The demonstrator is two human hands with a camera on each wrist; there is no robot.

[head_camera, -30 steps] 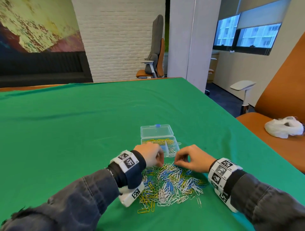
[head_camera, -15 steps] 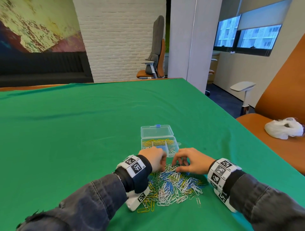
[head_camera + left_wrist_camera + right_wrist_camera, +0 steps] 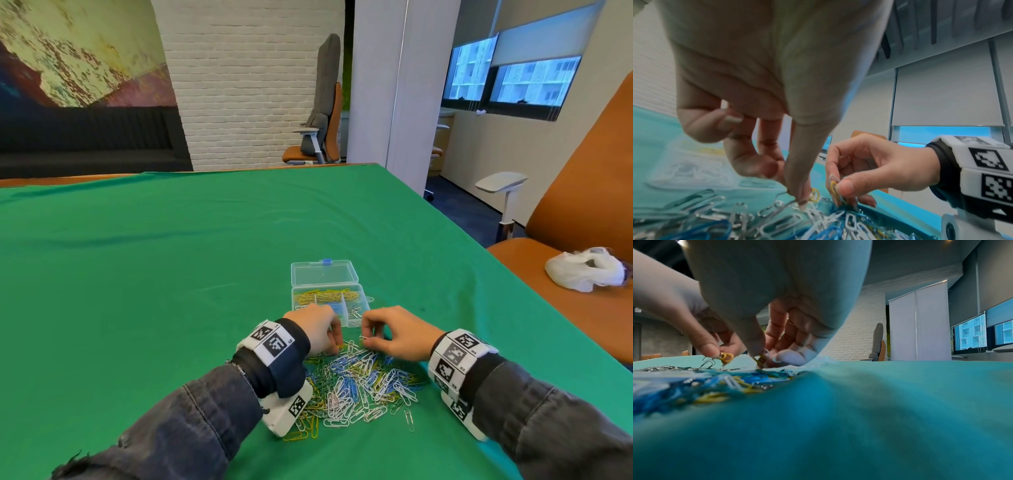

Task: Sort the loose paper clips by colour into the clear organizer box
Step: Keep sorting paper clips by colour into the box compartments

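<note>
Partly hidden organizer box (image 3: 329, 297), left hand (image 3: 317, 329) pinching yellow clip (image 3: 815, 195), right hand (image 3: 399, 332) — yellow and white clips (image 3: 833, 183).

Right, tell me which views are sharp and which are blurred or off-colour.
Head view: sharp, evenly lit, edges bowed. Left wrist view: soft, foreground heap of mixed-colour wire paper clips blurred. Right wrist view: green tablecloth smeared, rendered teal, close clips out of focus.
</note>
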